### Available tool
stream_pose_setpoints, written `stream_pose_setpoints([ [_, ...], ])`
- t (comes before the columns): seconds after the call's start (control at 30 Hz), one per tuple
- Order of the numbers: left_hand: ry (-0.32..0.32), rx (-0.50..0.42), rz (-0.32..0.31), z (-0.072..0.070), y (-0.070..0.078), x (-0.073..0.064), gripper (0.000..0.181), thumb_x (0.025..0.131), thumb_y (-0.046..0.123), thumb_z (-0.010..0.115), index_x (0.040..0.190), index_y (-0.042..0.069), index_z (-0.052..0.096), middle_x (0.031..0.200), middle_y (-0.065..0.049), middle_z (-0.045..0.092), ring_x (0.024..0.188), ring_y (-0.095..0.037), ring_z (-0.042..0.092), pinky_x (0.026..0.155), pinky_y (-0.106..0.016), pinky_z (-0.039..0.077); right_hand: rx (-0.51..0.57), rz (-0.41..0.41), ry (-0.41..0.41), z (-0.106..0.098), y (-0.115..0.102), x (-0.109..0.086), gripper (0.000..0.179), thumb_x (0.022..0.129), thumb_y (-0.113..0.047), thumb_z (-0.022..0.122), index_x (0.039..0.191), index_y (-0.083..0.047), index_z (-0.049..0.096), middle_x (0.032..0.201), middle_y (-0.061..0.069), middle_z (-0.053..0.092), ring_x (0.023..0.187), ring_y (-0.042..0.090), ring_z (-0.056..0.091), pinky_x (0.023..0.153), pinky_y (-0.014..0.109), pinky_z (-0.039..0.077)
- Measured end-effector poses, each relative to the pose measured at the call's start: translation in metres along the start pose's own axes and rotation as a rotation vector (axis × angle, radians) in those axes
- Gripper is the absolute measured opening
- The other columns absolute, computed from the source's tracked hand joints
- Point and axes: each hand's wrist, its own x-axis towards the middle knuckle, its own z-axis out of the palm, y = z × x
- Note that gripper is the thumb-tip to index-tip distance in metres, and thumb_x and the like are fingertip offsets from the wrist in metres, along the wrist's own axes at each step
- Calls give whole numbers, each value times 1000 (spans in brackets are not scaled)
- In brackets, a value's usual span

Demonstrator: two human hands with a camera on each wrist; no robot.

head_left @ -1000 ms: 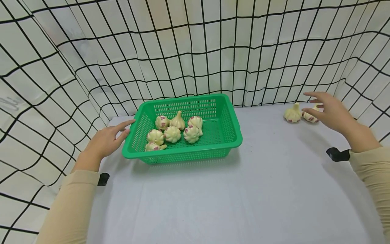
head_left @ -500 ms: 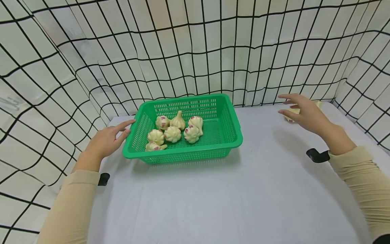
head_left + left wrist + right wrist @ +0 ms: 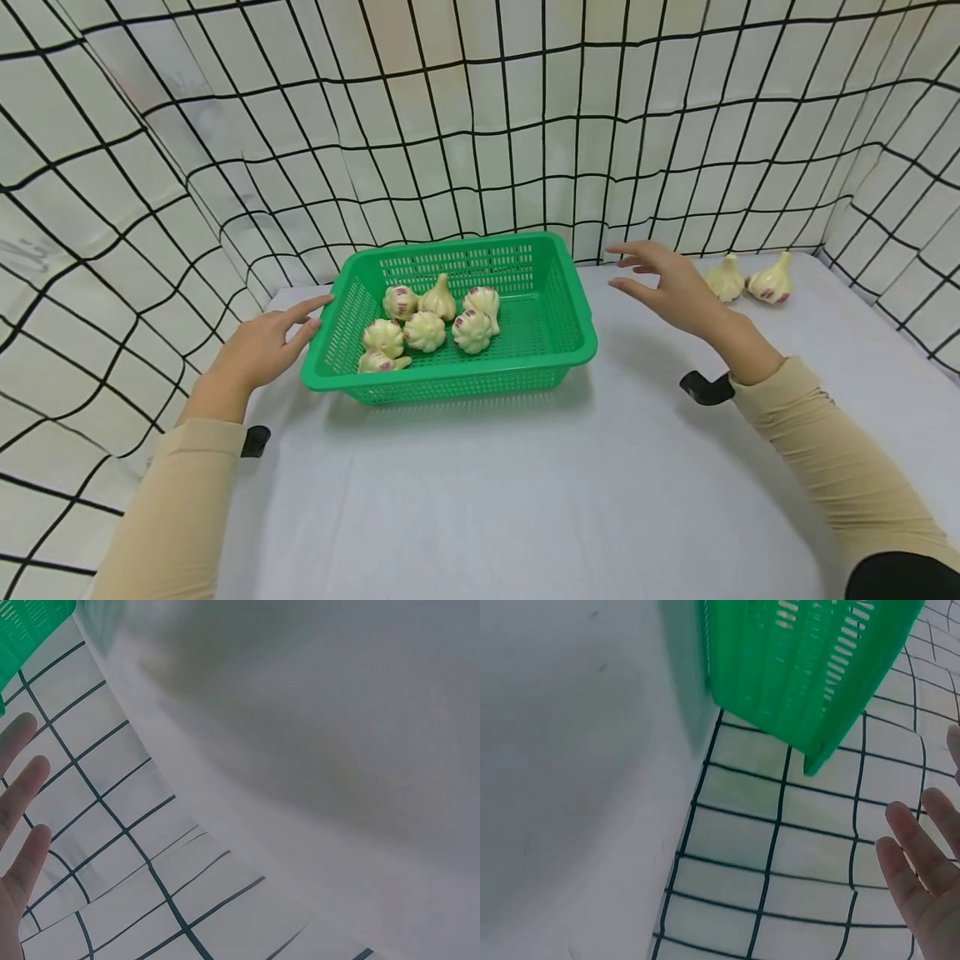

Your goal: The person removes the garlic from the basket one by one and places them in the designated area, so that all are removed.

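A green plastic basket (image 3: 450,377) stands on the white table with several garlic bulbs (image 3: 424,331) grouped toward its left side. My left hand (image 3: 258,348) is at the basket's left rim, its fingertips touching the edge with the fingers extended. To the right of the basket, my right hand (image 3: 671,287) hovers over the table with fingers spread and nothing in them. In the right wrist view its fingers (image 3: 911,862) appear straight, near the basket's outer wall. Two more garlic bulbs, an upright one (image 3: 724,279) and a tilted one (image 3: 772,281), lie at the back right.
Black netting (image 3: 517,125) over white sheeting rises behind the table and along both sides. The white tabletop (image 3: 480,500) stretches in front of the basket and to its right.
My right hand has moved left from the two garlic bulbs at the back right toward the basket, uncovering them. The left hand and the basket have stayed in place.
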Motion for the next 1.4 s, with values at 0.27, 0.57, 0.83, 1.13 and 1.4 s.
stream_pose_setpoints([
  [0.27,-6,0,5,-1,2,0,56,111,48,31,159,19,38,130,-36,59,117,-54,57,93,-72,45,108,-15,12,30,-13,12,43,98,-3,69,139,1,58,137,20,59,120,39,62,102,51,50],
  [0.57,-12,3,5,-1,3,1,57,111,48,30,159,18,37,130,-36,59,116,-55,57,93,-72,45,175,-11,-33,55,-33,27,43,98,-4,70,138,2,58,137,19,60,116,36,64,98,45,53],
  [0.83,-7,-1,3,-1,3,0,57,111,48,30,159,18,37,130,-36,59,116,-55,57,93,-72,45,100,4,-209,66,-52,44,49,98,-8,71,143,-1,56,141,16,57,120,36,62,100,50,51],
  [1.13,-5,-7,4,-3,3,-1,57,111,48,30,159,17,38,129,-36,60,116,-55,57,93,-72,45,64,45,-341,75,-65,60,47,100,-10,69,144,-3,56,145,13,56,122,35,62,97,46,53],
  [1.4,-13,-8,-3,-3,2,-1,57,111,48,30,159,18,37,132,-36,58,117,-56,56,92,-73,45,3,21,-431,90,-81,72,42,100,-9,68,141,-2,59,144,15,57,122,34,61,102,43,50],
])
